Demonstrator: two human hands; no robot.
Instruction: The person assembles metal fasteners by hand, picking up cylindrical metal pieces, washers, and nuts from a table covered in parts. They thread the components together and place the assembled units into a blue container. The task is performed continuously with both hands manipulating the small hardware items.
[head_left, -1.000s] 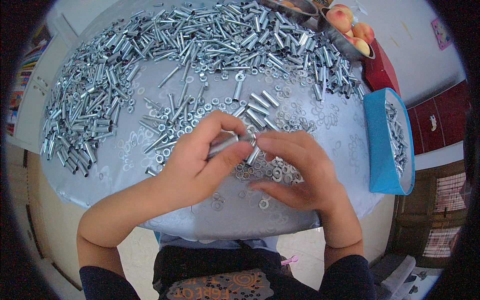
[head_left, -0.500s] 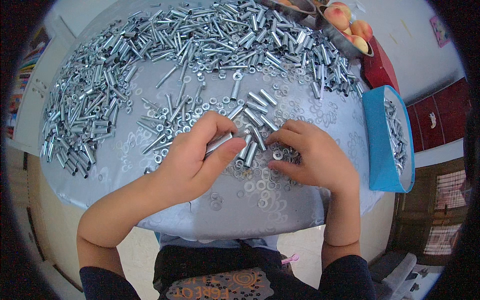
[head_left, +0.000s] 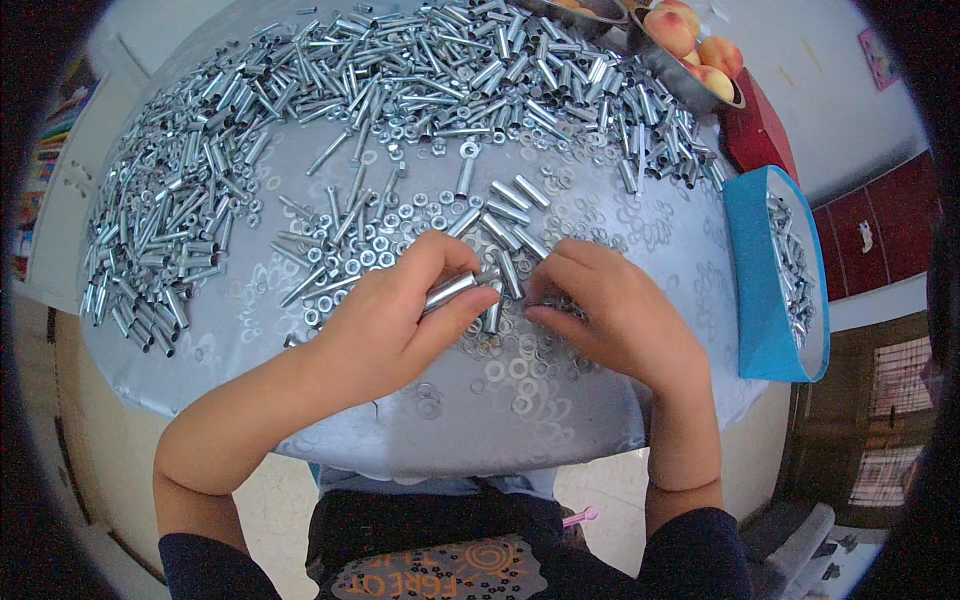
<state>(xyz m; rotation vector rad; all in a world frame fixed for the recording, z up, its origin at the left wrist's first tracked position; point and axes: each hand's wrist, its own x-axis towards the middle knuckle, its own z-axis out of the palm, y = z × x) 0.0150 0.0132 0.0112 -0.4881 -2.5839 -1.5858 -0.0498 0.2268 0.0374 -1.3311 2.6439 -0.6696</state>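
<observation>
My left hand (head_left: 385, 320) is closed around a short shiny metal sleeve (head_left: 450, 290), held between thumb and fingers just above the table. My right hand (head_left: 610, 315) rests beside it on the right, fingertips curled down onto a patch of flat washers (head_left: 515, 365); what it pinches is hidden under the fingers. Loose sleeves (head_left: 510, 225) and small nuts (head_left: 375, 250) lie right behind both hands on the round grey table (head_left: 300, 400).
A thick band of metal sleeves and bolts (head_left: 400, 70) curves around the far and left parts of the table. A blue box (head_left: 765, 290) with assembled pieces stands at the right edge. A bowl of peaches (head_left: 690, 45) sits at the far right, by a red cabinet (head_left: 760, 135).
My right hand has slid slightly to the right and lowered onto the washers, away from the left hand. The left hand keeps the sleeve and has barely moved.
</observation>
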